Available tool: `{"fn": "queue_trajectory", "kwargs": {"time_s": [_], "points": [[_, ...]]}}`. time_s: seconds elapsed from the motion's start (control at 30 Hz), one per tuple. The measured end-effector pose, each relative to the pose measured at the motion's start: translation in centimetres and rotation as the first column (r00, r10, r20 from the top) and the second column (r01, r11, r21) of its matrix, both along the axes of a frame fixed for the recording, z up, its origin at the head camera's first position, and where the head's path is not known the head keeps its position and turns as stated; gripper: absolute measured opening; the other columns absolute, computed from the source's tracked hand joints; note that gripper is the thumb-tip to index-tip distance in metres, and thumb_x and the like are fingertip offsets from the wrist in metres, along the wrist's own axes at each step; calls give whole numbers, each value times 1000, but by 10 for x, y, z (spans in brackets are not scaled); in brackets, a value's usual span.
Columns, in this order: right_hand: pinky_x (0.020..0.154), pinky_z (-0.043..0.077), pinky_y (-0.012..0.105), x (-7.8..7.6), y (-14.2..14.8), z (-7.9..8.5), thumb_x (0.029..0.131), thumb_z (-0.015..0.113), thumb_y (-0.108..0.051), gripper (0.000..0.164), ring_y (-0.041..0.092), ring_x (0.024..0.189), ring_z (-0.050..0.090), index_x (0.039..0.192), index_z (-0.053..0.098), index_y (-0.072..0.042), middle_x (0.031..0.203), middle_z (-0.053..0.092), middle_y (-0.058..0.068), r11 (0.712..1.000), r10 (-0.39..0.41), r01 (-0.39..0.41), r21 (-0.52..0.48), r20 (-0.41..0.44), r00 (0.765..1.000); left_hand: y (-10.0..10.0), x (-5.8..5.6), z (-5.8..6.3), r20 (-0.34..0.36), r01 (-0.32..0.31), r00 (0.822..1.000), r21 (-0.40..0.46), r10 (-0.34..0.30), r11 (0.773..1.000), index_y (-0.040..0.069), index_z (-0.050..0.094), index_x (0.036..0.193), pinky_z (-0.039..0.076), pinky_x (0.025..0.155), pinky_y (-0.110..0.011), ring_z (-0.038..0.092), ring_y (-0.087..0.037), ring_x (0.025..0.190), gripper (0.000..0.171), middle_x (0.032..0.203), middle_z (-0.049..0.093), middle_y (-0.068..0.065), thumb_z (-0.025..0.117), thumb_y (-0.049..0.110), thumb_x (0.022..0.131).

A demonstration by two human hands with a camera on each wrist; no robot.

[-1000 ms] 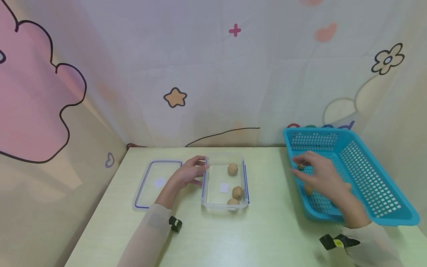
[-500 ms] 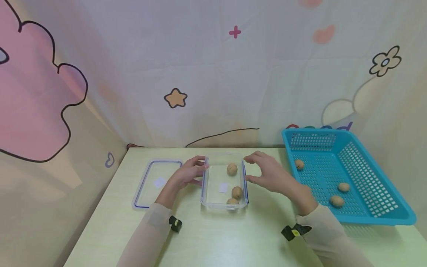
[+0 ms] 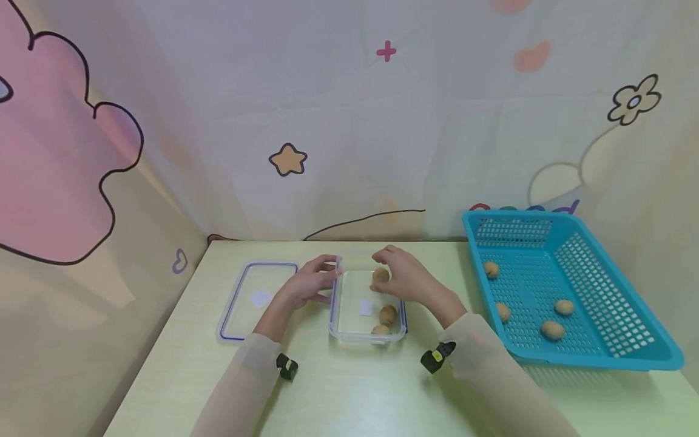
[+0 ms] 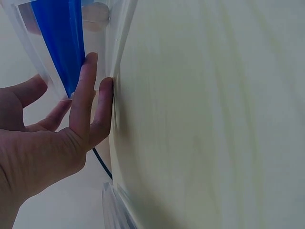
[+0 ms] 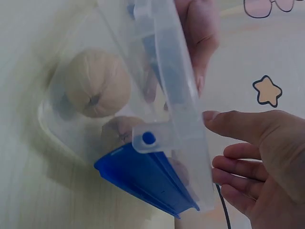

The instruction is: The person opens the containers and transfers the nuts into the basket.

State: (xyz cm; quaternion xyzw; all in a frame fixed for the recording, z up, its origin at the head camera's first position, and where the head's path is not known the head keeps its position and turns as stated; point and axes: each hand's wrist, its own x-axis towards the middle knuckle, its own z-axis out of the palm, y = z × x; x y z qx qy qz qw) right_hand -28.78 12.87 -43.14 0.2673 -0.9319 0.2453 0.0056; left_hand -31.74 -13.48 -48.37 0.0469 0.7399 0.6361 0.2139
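A clear plastic food box (image 3: 367,338) with blue-edged sides stands mid-table. Inside lie walnuts: one (image 3: 380,275) at the far right, another (image 3: 388,315) and a third (image 3: 380,329) near the front right corner. My left hand (image 3: 311,284) rests at the box's left side, extended fingers touching the wall and its blue flap (image 4: 59,43) in the left wrist view. My right hand (image 3: 406,276) reaches over the right rim, thumb and index finger apart around the far walnut in the head view. Nothing shows between its fingers (image 5: 238,169) in the right wrist view.
A clear lid (image 3: 233,303) with a blue seal lies on the table left of the box. A blue perforated basket (image 3: 608,273) stands at the right, holding several walnuts (image 3: 553,330). A printed curtain (image 3: 349,121) hangs behind the table.
My right hand has moved left from the basket to above the box, leaving a walnut by the basket's left wall. My left hand stays at the box's side.
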Motion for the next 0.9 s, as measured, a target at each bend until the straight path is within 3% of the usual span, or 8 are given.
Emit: {"fn": "queue_trajectory", "kwargs": {"time_s": [0.47, 0.7, 0.9], "points": [[101, 56, 49, -21, -8, -11, 88, 86, -22, 51, 35, 117, 65, 129, 68, 3, 124, 68, 16, 980, 7, -5, 199, -8, 1000, 1, 2, 3, 5, 12, 1000, 2, -12, 1000, 9, 44, 157, 65, 86, -51, 59, -46, 131, 52, 153, 47, -22, 62, 19, 109], [89, 59, 47, -22, -12, -15, 86, 71, -3, 25, 32, 98, 67, 111, 72, 0, 106, 70, 11, 941, 91, -54, 335, -96, 991, 1, 2, 2, 12, -4, 1000, 3, 4, 1000, 10, 45, 157, 65, 85, -51, 60, -45, 131, 52, 153, 47, -21, 63, 18, 108], [84, 58, 47, -24, -11, -23, 87, 70, 4, 18, 29, 87, 65, 104, 74, -1, 97, 70, 9, 948, 143, -90, 305, -157, 977, 0, 1, 2, 11, -12, 1000, 5, 12, 1000, 11, 46, 157, 65, 86, -51, 61, -44, 131, 52, 152, 49, -20, 63, 18, 108]]}}
